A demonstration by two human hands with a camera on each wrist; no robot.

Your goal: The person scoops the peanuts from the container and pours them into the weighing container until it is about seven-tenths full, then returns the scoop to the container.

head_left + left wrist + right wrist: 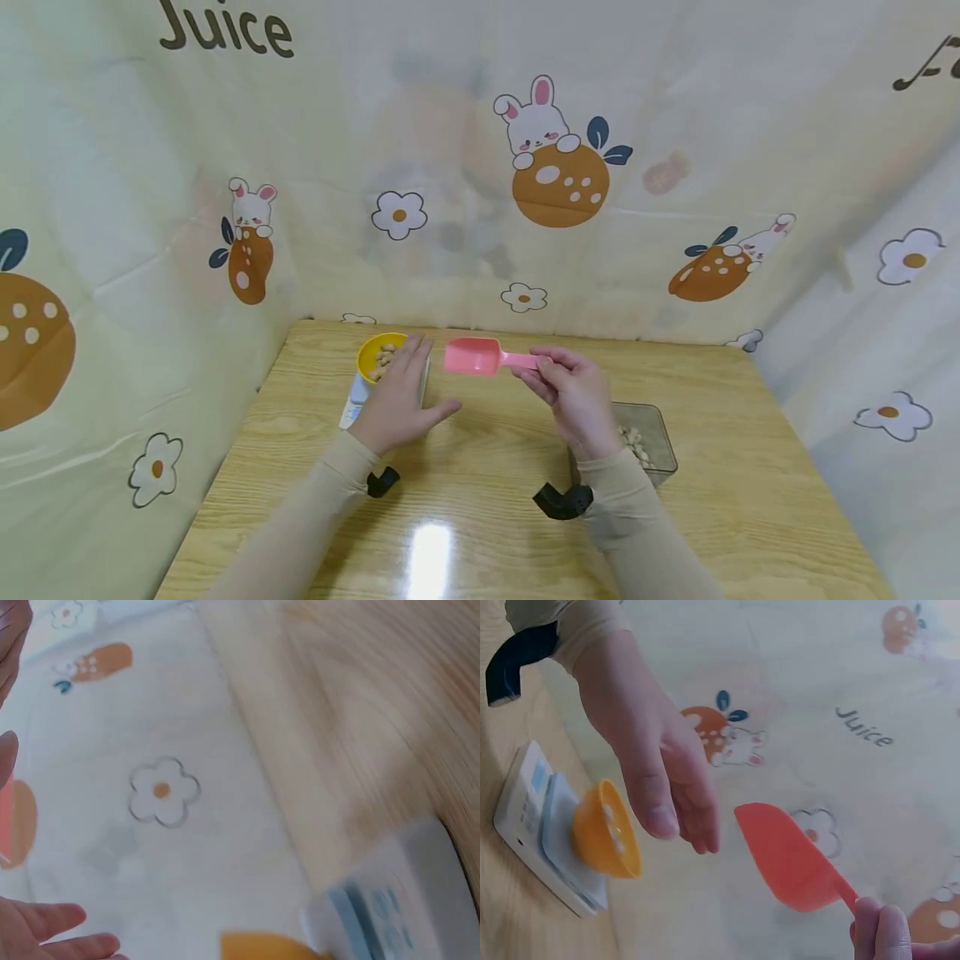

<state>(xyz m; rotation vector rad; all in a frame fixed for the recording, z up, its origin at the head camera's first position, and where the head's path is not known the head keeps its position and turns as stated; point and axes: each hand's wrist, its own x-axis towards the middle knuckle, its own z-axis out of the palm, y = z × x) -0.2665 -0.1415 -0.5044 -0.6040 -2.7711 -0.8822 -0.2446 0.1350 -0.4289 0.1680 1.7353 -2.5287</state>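
My right hand (573, 396) pinches the handle of a pink scoop (472, 357) above the middle of the table. No contents show in the scoop's bowl. Left of it, my left hand (401, 400) is raised with fingers extended, holding nothing. Behind that hand a yellow bowl (363, 360) with several tan, peanut-like pieces stands on a white kitchen scale (350, 414), partly covered by the hand. The right wrist view shows the scoop (787, 862) apart from the left hand's fingertips, and the yellow bowl (604, 832) upright on the scale.
A clear rectangular container (663, 446) holding more of the tan pieces (633, 446) stands right of centre, partly hidden by my right wrist. The wooden table (720, 517) meets a printed cloth (450, 275) at its back and sides. Black bands (562, 502) sit on both wrists.
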